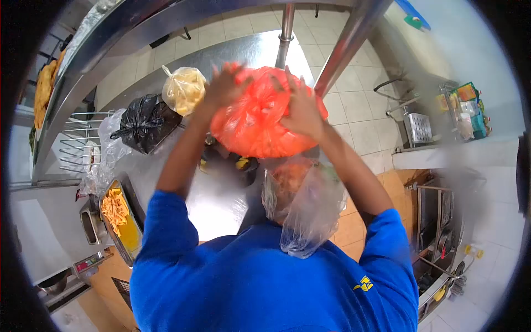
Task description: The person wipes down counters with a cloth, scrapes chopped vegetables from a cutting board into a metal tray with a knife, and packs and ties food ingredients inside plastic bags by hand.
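A large, full red plastic bag (pixel 260 119) sits on the steel table (pixel 166 160) in front of me. My left hand (pixel 225 86) is at the bag's upper left side, blurred by motion, with its fingers spread. On the right side of the same bag lies my right hand (pixel 301 108), fingers apart against the plastic. Nearer my chest, a clear plastic bag (pixel 310 205) holds something reddish and green. To the left of the red bag stand a knotted clear bag with yellow contents (pixel 185 91) and a tied black bag (pixel 146 123).
At the left are a wire rack (pixel 80 144) and a metal tray of cut fries (pixel 130 229). A steel post (pixel 351 44) rises behind the red bag. On the right, a grater (pixel 418 128) and several packets (pixel 467 110) sit near the wall.
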Demonstrator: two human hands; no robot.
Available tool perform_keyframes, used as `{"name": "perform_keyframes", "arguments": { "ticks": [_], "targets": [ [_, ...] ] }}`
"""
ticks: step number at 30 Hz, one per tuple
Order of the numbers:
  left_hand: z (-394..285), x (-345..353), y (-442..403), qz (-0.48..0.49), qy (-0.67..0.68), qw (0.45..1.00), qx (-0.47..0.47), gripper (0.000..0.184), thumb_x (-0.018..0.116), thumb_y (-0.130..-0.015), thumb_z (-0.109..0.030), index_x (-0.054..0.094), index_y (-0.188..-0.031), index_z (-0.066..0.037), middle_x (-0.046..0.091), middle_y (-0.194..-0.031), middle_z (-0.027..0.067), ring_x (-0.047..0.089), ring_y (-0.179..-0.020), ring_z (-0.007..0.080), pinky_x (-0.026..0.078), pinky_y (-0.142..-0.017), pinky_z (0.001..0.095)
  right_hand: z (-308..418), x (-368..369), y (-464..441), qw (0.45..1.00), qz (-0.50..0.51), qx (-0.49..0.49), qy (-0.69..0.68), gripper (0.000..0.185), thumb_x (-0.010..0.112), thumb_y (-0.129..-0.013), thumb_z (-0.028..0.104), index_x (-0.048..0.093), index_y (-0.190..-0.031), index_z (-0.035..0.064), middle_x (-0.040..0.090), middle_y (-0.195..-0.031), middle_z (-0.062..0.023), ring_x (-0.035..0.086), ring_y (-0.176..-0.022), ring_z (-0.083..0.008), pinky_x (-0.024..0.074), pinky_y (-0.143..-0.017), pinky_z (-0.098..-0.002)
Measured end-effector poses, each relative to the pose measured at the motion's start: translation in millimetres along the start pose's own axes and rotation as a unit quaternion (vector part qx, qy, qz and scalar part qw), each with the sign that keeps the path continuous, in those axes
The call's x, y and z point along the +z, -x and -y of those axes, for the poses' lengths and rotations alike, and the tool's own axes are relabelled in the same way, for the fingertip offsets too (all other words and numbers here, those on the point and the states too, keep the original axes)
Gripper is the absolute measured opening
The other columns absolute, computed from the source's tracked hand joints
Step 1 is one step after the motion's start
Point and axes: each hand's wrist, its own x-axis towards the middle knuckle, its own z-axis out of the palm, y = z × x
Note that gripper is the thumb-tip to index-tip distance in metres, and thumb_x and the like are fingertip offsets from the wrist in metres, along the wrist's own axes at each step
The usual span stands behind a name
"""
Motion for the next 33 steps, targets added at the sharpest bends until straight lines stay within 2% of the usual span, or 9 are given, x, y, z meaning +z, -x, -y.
{"name": "perform_keyframes", "arguments": {
  "ticks": [4,12,18,24,25,27,28,31,33],
  "targets": [
    [-38.6,6.2,30.0,0.015,0.019,0.99,-0.14,0.056,0.055,-0.084,-0.046,0.045,-0.132,-0.019,0.034,-0.141,0.015,0.035,-0.127,0.0415,0.028,-0.098,0.0635,-12.2,44.9,0.0,0.996,0.018,0.023,0.088,0.075,0.067,-0.072,0.039,0.034,-0.139,0.0358,0.008,-0.15,-0.0183,0.021,-0.128,-0.0555,0.0212,-0.098,-0.0681],
    [-45.2,21.0,37.0,0.04,0.088,0.977,-0.189,0.066,0.06,-0.076,-0.051,0.046,-0.132,-0.019,0.03,-0.143,0.0165,0.028,-0.129,0.0455,0.025,-0.094,0.0703,-25.3,78.0,14.4,0.992,0.052,0.014,0.116,0.065,0.056,-0.08,0.043,0.035,-0.139,0.028,0.023,-0.145,-0.0215,0.028,-0.126,-0.0505,0.0225,-0.102,-0.0623],
    [-42.7,28.6,37.8,0.009,0.113,0.979,-0.172,0.061,0.062,-0.078,-0.046,0.05,-0.127,-0.011,0.043,-0.134,0.0202,0.042,-0.124,0.0336,0.035,-0.099,0.0487,-32.0,87.3,16.0,0.996,0.038,-0.01,0.077,0.063,0.054,-0.082,0.042,0.035,-0.139,0.0241,0.03,-0.141,-0.0218,0.033,-0.123,-0.0489,0.0236,-0.101,-0.0609],
    [-24.8,52.4,41.1,-0.039,0.188,0.971,-0.14,0.051,0.054,-0.087,-0.039,0.053,-0.121,-0.001,0.048,-0.129,0.0204,0.049,-0.118,0.0303,0.039,-0.097,0.0418,-42.1,90.8,13.9,0.994,0.089,0.016,0.053,0.061,0.055,-0.085,0.033,0.031,-0.141,0.0232,0.033,-0.14,-0.019,0.035,-0.125,-0.0427,0.0215,-0.104,-0.0575],
    [-12.4,45.7,36.1,-0.025,0.32,0.932,-0.168,0.048,0.053,-0.089,-0.037,0.054,-0.119,0.0,0.05,-0.126,0.019,0.051,-0.114,0.0287,0.04,-0.096,0.0402,-41.1,85.7,9.8,0.993,0.107,0.024,0.051,0.061,0.055,-0.086,0.03,0.03,-0.141,0.0229,0.035,-0.14,-0.0183,0.036,-0.125,-0.0405,0.0207,-0.105,-0.0556],
    [12.9,28.7,28.2,0.005,0.566,0.798,-0.209,0.042,0.051,-0.091,-0.032,0.056,-0.116,0.002,0.055,-0.12,0.0162,0.056,-0.106,0.0257,0.043,-0.093,0.037,-31.5,65.1,8.2,0.955,0.039,0.056,-0.289,0.061,0.054,-0.087,0.023,0.028,-0.142,0.0173,0.038,-0.138,-0.0169,0.036,-0.127,-0.034,0.0195,-0.107,-0.049],
    [6.4,15.5,26.5,-0.132,0.524,0.81,-0.228,0.031,0.052,-0.091,-0.028,0.061,-0.104,-0.002,0.061,-0.096,0.0078,0.059,-0.09,0.0184,0.046,-0.085,0.0299,-25.5,53.4,6.5,0.891,0.007,0.068,-0.449,0.061,0.053,-0.088,0.02,0.026,-0.142,0.0146,0.039,-0.138,-0.0163,0.037,-0.127,-0.0307,0.0189,-0.108,-0.0458],
    [13.9,-18.0,3.4,-0.172,0.737,0.52,-0.396,0.023,0.053,-0.091,-0.026,0.061,-0.093,-0.005,0.055,-0.077,0.0026,0.057,-0.084,0.0148,0.046,-0.079,0.0266,-19.0,39.9,16.0,0.927,-0.074,-0.004,-0.369,0.053,0.05,-0.091,0.017,0.029,-0.138,0.0026,0.043,-0.135,-0.0146,0.04,-0.126,-0.0234,0.0219,-0.108,-0.0376],
    [59.3,12.6,1.4,-0.083,0.796,0.494,-0.341,0.023,0.055,-0.09,-0.028,0.058,-0.091,-0.006,0.05,-0.075,0.0014,0.056,-0.081,0.0135,0.045,-0.072,0.0254,-9.2,24.0,18.5,0.93,-0.117,-0.032,-0.348,0.042,0.043,-0.095,0.021,0.036,-0.129,-0.0018,0.047,-0.132,-0.0142,0.043,-0.122,-0.0222,0.0261,-0.105,-0.0368]
  ]
}}
